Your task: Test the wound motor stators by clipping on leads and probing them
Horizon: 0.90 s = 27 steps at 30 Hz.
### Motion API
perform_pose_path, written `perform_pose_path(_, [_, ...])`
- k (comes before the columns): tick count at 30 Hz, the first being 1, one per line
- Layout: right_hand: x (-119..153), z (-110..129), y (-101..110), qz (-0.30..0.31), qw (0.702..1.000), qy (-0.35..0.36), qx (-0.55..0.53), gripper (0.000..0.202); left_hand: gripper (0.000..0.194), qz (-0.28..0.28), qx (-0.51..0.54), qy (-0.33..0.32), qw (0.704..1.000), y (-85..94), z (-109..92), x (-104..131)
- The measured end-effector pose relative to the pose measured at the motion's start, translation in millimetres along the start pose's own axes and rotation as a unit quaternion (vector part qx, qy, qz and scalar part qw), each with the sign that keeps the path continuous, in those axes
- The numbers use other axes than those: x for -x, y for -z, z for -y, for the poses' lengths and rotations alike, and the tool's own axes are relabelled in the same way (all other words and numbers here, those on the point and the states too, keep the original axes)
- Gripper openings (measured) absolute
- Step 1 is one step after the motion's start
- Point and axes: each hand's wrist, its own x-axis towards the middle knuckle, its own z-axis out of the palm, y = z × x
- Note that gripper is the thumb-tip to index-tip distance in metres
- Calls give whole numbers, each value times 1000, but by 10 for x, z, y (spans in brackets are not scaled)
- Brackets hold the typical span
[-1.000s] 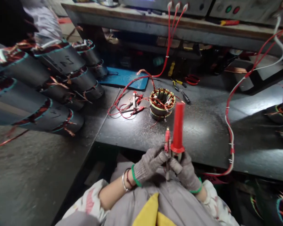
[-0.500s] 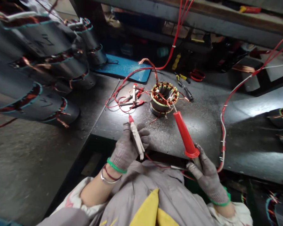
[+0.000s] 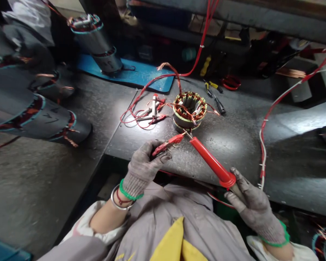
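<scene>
In the head view, my gloved left hand grips a red crocodile clip, its jaws pointing right and away from me. My gloved right hand is wrapped around the grey rear handle of a red test probe. The probe's metal tip is close to the clip's tip; whether they touch I cannot tell. Just behind the tips, upright on the bench, stands a stator wound with copper wire. More crocodile clips with red leads lie to its left, one clad in white.
Larger wound stators are stacked on the left, and another stands on a blue mat. Behind the small stator lie yellow-and-black pliers and a red ring-shaped item. A red and white cable runs along the right.
My left hand has turned over and moved the clip toward the probe. The probe has drawn back from the stator's inner rim to its near side, and my right hand has shifted right.
</scene>
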Motion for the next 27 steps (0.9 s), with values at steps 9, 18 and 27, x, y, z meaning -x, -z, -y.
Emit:
perform_pose_path(9, [46,-220,-126,-28,995,-74,-53,73,37,-41,-91,6,995,-80,248,-483])
perform_pose_path(18, [143,-269,-117,1,988,-114,-103,70,39,-51,-127,24,990,-30,227,-454])
perform_pose_path(27, [367,-388,-159,17,988,-123,-92,64,44,8,-190,30,981,-80,413,-504])
